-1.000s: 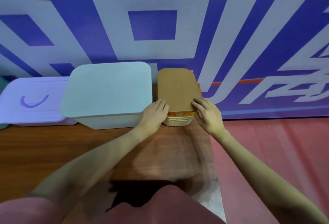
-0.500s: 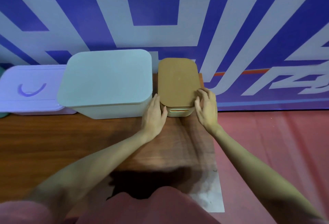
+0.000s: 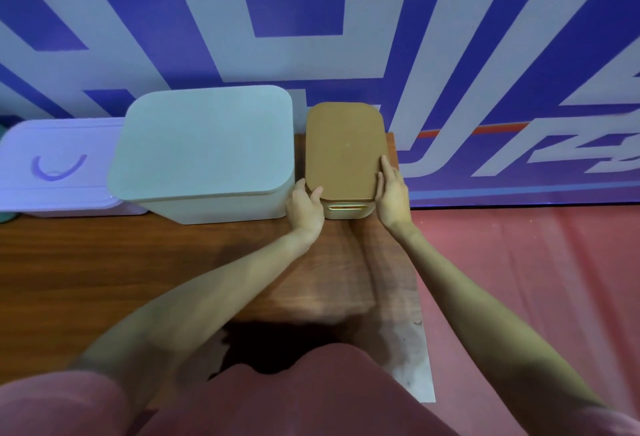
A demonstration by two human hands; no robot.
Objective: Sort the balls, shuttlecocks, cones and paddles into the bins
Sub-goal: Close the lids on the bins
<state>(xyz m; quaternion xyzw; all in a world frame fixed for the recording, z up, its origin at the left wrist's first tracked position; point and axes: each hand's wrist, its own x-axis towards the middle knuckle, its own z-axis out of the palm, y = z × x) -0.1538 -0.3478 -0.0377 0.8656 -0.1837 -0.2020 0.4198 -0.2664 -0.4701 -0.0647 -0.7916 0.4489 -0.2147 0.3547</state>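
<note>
Standing at the far right corner of the brown wood-grain desk (image 3: 138,279) is a small cream plastic bin (image 3: 348,210) capped with a flat tan lid with rounded corners (image 3: 343,151). The lid sits square on the bin and covers it fully; only the front wall shows beneath it, with a slot handle cut into it and a glimpse of orange through the slot. What lies inside cannot be made out beyond that colour.

Both of the person's hands are on this bin. The left hand (image 3: 304,208) holds the near left corner, its thumb on the lid's edge and its fingers slipped down the narrow gap on the left side, hidden from sight. The right hand (image 3: 393,198) lies with its fingers straight and together, pressed flat along the right edge of the lid.

Three lidded bins stand in a row along the back of the desk. Just left of the small one, nearly touching it, is a large pale grey-green plastic bin with a matching flat lid (image 3: 204,148). Further left is a low white plastic box with a purple curved handle on its lid (image 3: 55,165), its right end tucked behind the large bin.

Behind them hangs a blue and white banner with oversized block shapes (image 3: 311,37); the characters are cropped and cannot be read. No label shows on any bin. A red floor mat (image 3: 536,279) lies to the right of the desk.
</note>
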